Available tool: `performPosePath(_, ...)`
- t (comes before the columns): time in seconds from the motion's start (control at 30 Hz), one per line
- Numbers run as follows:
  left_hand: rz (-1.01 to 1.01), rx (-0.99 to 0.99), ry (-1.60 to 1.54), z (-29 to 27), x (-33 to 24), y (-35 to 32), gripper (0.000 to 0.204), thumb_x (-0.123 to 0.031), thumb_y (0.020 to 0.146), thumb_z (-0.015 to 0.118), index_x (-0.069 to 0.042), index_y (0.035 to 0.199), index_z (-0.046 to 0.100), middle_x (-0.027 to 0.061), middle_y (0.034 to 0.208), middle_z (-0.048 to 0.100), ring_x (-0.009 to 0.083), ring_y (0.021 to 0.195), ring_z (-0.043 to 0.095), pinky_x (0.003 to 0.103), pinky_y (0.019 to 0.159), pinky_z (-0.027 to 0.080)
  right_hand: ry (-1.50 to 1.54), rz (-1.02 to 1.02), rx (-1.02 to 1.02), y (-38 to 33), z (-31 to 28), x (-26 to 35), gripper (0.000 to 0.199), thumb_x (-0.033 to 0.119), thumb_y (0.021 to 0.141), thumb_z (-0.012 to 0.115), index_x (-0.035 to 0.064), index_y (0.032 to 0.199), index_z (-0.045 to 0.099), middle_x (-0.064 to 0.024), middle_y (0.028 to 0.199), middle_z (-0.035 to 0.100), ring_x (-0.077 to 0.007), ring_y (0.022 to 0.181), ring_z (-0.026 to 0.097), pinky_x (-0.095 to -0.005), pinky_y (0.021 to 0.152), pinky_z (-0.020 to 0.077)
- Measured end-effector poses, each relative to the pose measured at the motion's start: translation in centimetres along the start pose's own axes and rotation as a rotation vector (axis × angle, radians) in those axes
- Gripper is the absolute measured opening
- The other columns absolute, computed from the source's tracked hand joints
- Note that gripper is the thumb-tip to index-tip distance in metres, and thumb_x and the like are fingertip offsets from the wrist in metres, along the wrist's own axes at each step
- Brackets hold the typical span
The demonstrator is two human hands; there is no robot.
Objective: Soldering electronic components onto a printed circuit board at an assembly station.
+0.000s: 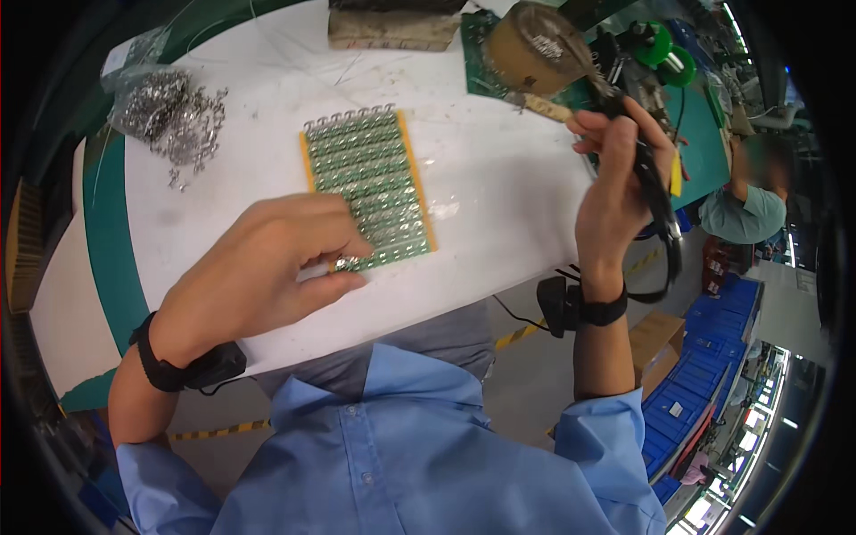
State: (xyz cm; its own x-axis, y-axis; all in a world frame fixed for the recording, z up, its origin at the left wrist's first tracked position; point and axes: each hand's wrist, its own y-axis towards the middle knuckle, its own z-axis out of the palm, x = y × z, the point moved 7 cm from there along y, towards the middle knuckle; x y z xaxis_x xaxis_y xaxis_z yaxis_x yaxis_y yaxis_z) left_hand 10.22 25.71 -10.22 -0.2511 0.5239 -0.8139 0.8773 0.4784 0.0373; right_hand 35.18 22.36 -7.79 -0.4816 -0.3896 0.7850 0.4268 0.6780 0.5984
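A panel of small green circuit boards [370, 178] lies on the white tabletop, with orange-yellow strips along both sides and rows of shiny metal parts. My left hand [285, 254] is at its near left corner. Thumb and forefinger are bent around that corner, with small metal parts by the fingertips; whether they grip one is hidden. My right hand [620, 174] is raised at the right, its fingers closed on a black corded tool [655, 174] whose working end I cannot make out. Close to those fingertips is a worn tan stick-like handle [546, 108].
Loose metal parts [187, 125] spill from a clear plastic bag [143, 85] at the far left. A worn block [392, 31] stands at the back, with a round brown container [535, 49] and green reels [664, 53] right of it. A person [749, 201] sits at far right.
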Motion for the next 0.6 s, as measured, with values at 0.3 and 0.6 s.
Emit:
performPosePath(0.3, -0.010, 0.010, 0.050, 0.3, 0.6, 1.0, 0.022, -0.002, 0.065, 0.071, -0.002, 0.083, 0.059, 0.0047, 0.067, 0.049, 0.0163, 0.057, 0.049, 0.028, 0.052, 0.039, -0.109, -0.088, 0.041, -7.1, 1.5, 2.3, 0.044, 0.036, 0.094, 0.040, -0.0017, 0.115, 0.030, -0.0206, 0.071, 0.062, -0.0231, 0.062, 0.062, -0.0307, 0.058, 0.0497)
performPosePath(0.6, 0.030, -0.004, 0.218, 0.1, -0.6, 0.1, 0.028, -0.004, 0.064, 0.072, 0.000, 0.087, 0.056, 0.0089, 0.079, 0.054, 0.0189, 0.061, 0.051, 0.028, 0.055, 0.041, -0.262, -0.197, 0.187, -8.0, 2.1, 3.0, 0.040, 0.036, 0.097, 0.028, 0.0013, 0.117, 0.032, -0.0210, 0.074, 0.061, -0.0216, 0.063, 0.061, -0.0293, 0.061, 0.0500)
